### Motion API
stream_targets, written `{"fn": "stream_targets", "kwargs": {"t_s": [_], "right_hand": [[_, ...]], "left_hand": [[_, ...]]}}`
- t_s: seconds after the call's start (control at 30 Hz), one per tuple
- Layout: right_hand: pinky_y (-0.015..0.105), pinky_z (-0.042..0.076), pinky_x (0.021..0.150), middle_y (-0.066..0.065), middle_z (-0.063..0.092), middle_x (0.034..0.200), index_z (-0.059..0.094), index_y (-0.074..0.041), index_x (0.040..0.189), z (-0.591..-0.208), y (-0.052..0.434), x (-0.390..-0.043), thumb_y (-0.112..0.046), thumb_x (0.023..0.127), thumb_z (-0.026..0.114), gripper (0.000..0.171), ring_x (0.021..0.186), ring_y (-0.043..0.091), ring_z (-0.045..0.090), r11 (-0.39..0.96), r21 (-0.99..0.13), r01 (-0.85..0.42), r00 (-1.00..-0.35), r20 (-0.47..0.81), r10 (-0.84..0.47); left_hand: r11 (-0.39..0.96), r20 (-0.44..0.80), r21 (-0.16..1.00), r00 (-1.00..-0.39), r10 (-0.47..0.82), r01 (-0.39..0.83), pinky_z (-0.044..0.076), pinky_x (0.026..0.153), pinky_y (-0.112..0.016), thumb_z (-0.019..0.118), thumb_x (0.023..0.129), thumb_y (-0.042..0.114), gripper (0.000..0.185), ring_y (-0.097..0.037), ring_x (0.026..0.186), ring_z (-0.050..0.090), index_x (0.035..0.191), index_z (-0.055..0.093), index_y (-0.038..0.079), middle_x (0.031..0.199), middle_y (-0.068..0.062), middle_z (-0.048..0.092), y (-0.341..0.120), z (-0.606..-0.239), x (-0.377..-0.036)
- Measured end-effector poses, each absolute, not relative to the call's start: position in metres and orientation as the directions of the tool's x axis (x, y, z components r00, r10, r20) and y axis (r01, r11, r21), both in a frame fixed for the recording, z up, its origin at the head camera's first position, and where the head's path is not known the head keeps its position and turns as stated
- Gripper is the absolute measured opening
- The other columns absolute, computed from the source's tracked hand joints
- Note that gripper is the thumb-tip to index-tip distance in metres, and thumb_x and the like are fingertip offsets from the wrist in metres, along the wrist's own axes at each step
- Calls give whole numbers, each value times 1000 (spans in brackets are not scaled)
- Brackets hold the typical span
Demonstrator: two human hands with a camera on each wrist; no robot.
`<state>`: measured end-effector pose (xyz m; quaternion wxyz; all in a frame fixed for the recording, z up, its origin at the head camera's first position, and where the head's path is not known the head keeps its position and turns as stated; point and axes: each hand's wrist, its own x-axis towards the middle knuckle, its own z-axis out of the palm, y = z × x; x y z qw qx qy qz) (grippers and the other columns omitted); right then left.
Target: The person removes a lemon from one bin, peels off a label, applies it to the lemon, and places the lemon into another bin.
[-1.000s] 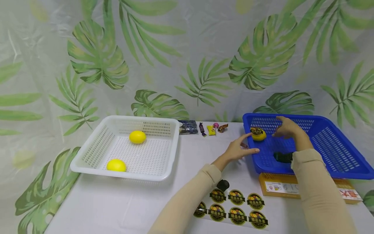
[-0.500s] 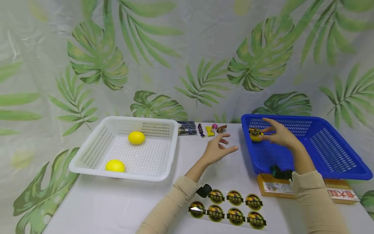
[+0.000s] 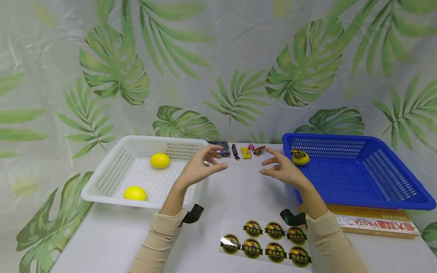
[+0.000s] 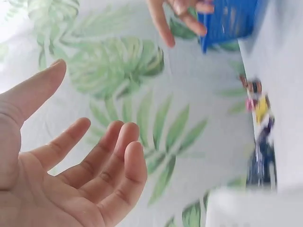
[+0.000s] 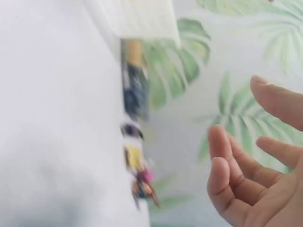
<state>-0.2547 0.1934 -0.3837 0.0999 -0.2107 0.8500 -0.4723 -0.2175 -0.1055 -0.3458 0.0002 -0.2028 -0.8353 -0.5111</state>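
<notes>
My left hand (image 3: pixel 199 167) hovers at the right edge of the white basket (image 3: pixel 136 204), fingers loosely bent and holding nothing. Inside that basket lie two yellow lemons, one lemon (image 3: pixel 159 160) at the back and another lemon (image 3: pixel 135 193) near the front wall. Just left of the blue basket (image 3: pixel 345 178), my right hand (image 3: pixel 285 169) is in the air with relaxed fingers and nothing in them. A lemon (image 3: pixel 302 158) bearing a round black-and-gold sticker lies in the blue basket's back left corner. Both wrist views show bare palms, the left hand (image 4: pixel 90 179) and the right hand (image 5: pixel 260 175).
A sheet of round fruit stickers (image 3: pixel 252 248) lies on the white table (image 3: pixel 239 189) in front. Wrapped candies (image 3: pixel 246 152) and a dark package (image 3: pixel 223 148) sit along the back. A pasta box (image 3: pixel 375 223) lies before the blue basket, below its front rim.
Both hands have moved left. The left hand went from beside the blue basket to the white one; the right hand came out of the blue basket, leaving the stickered lemon there.
</notes>
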Motion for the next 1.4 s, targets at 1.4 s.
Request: {"fn": "stream_targets", "kwargs": {"t_s": [1.4], "right_hand": [[51,52,75,23,45,132,19,-18,151,-454,16,-250,-19,91,63,74,94,28,66,112,-989,-98,-810,14,-586]], "left_hand": [[624,-309,760,-946,101,-181,37,97,-58,66,89,25,76,-47,127,33,146,23,-2,142,-36,25,-333,-385,-304]]}}
